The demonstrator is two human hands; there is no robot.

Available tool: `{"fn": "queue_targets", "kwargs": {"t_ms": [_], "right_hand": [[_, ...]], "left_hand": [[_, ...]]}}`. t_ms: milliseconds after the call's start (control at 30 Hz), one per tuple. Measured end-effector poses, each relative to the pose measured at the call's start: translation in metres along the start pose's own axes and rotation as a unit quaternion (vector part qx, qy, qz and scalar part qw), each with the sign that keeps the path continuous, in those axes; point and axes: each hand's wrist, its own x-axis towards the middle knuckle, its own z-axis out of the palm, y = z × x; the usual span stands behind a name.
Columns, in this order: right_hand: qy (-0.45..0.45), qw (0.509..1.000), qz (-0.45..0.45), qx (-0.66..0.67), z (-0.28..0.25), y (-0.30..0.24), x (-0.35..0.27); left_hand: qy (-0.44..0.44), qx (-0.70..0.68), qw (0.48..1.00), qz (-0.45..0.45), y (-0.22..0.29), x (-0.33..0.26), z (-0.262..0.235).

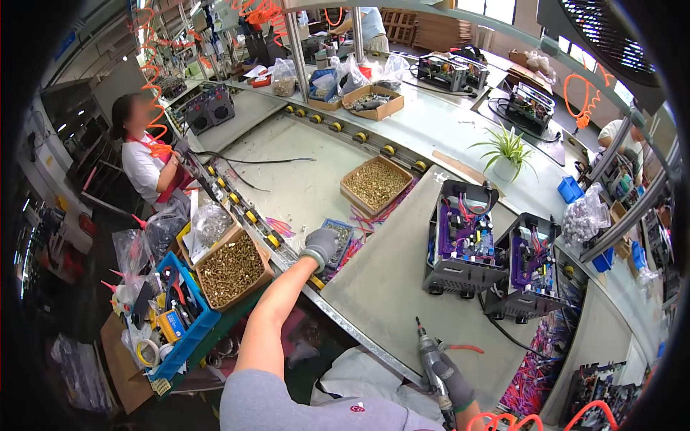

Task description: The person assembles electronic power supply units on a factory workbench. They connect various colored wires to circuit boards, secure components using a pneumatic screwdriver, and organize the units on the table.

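Gloved left hand reaching over small tray, grip loose and empty, right hand clenched around screwdriver at desk edge

- left hand: grey glove, ribbed cuff at the wrist, back of hand faces up, fingers curled downward, palm not visible so grip unclear
- left arm: fully extended forward and up from lower centre of view, forearm bare, elbow nearly straight, grey short sleeve covers the shoulder
- right hand: grey glove, low in the view near the bottom edge, fingers wrapped tight in a fist-like grip, knuckles face up and left
- right forearm: barely visible, enters at the lower edge just behind the wrist, held close to the torso
- hands well apart, left far ahead of right
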Motion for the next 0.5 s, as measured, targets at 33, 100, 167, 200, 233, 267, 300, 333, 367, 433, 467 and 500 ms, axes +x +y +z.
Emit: {"fn": "queue_targets", "kwargs": {"t_ms": [33,100,167,200,233,267,300,333,367,433,467,500], "right_hand": [[0.011,1.000,0.003,-0.005,0.000,0.000,0.000],[0.013,1.000,0.002,-0.001,0.000,0.001,0.001],[0.025,1.000,-0.006,-0.004,-0.001,0.003,0.001],[0.036,0.999,-0.014,-0.008,-0.002,0.004,-0.001],[0.048,0.999,-0.022,-0.012,-0.004,0.005,-0.003],[0.060,0.998,-0.023,-0.024,-0.006,0.006,-0.006],[0.072,0.996,-0.025,-0.035,-0.008,0.005,-0.011],[0.085,0.995,-0.028,-0.046,-0.009,0.006,-0.016],[0.095,0.993,-0.046,-0.045,-0.010,0.008,-0.020],[0.097,0.993,-0.037,-0.053,-0.013,0.006,-0.026],[0.092,0.994,-0.029,-0.059,-0.012,0.004,-0.027],[0.098,0.993,-0.024,-0.060,-0.010,0.001,-0.026]], "left_hand": [[0.014,-0.054,0.998,-0.025,-0.001,-0.002,-0.004],[0.037,-0.107,0.992,-0.063,-0.013,-0.004,0.001],[0.050,-0.151,0.983,-0.092,-0.015,-0.008,-0.005],[0.057,-0.160,0.981,-0.090,-0.015,-0.008,-0.005],[0.065,-0.169,0.980,-0.086,-0.015,-0.007,-0.005],[0.070,-0.178,0.978,-0.086,-0.015,-0.009,-0.004],[0.083,-0.202,0.974,-0.055,-0.014,-0.012,-0.002],[0.096,-0.227,0.969,-0.024,-0.011,-0.017,0.000],[0.109,-0.251,0.962,0.011,-0.003,-0.021,0.002],[0.099,-0.315,0.931,0.154,0.044,-0.050,-0.007],[0.083,-0.281,0.934,0.204,0.062,-0.063,0.002],[0.035,-0.273,0.933,0.232,0.091,-0.082,0.000]]}}
